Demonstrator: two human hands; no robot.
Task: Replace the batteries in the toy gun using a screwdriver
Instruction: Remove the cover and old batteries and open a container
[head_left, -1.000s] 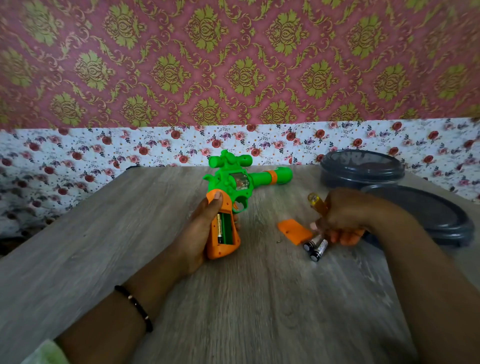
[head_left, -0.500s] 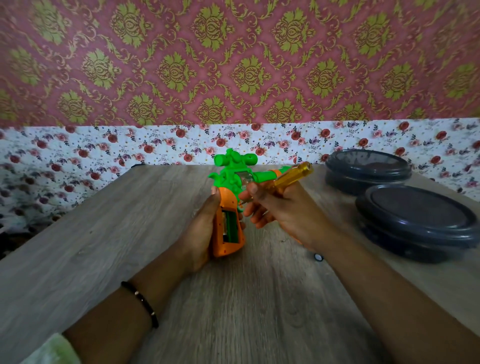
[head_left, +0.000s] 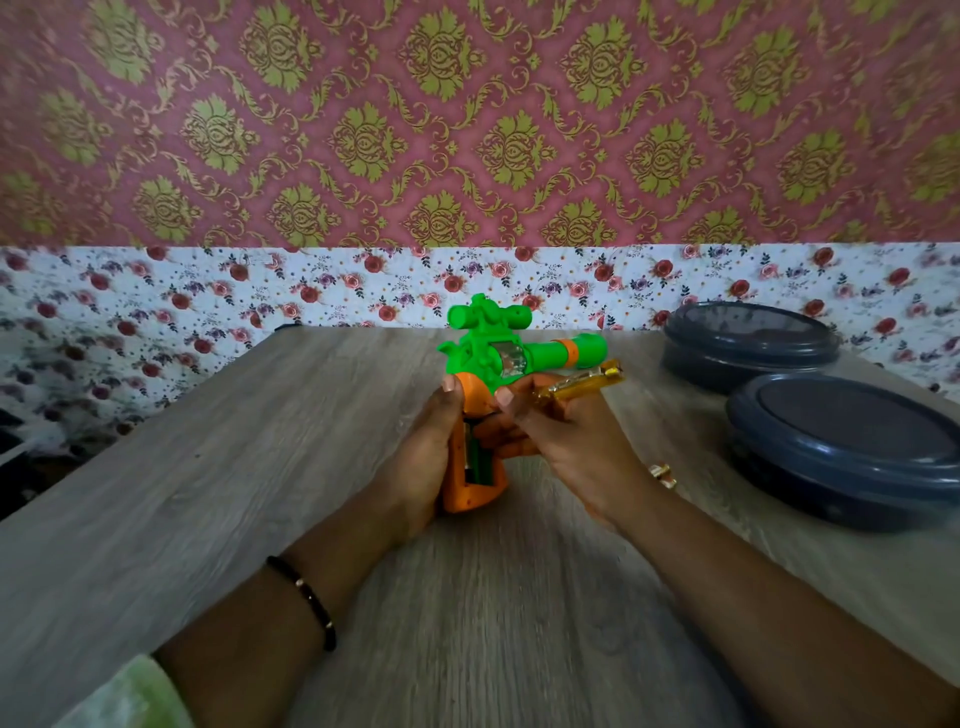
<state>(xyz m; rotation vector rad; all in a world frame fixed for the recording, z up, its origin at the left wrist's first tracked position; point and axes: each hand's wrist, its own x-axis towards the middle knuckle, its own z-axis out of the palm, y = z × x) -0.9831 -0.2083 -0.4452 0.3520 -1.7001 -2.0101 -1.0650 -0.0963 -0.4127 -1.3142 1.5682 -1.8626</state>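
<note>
On the table (head_left: 208, 467), left hand (head_left: 423, 462) grips toy gun (head_left: 498, 358) (compartment uncovered); right hand (head_left: 566, 441) holds screwdriver (head_left: 587, 383).

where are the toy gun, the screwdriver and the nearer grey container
toy gun (head_left: 524, 353), head view, on its green body
screwdriver (head_left: 582, 387), head view, on its clear yellow handle
nearer grey container (head_left: 841, 441), head view, on its lid

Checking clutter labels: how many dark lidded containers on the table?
2. One container sits at the table's far right edge by the wall; the second container is nearer the camera, just in front of it. No others visible.
</note>
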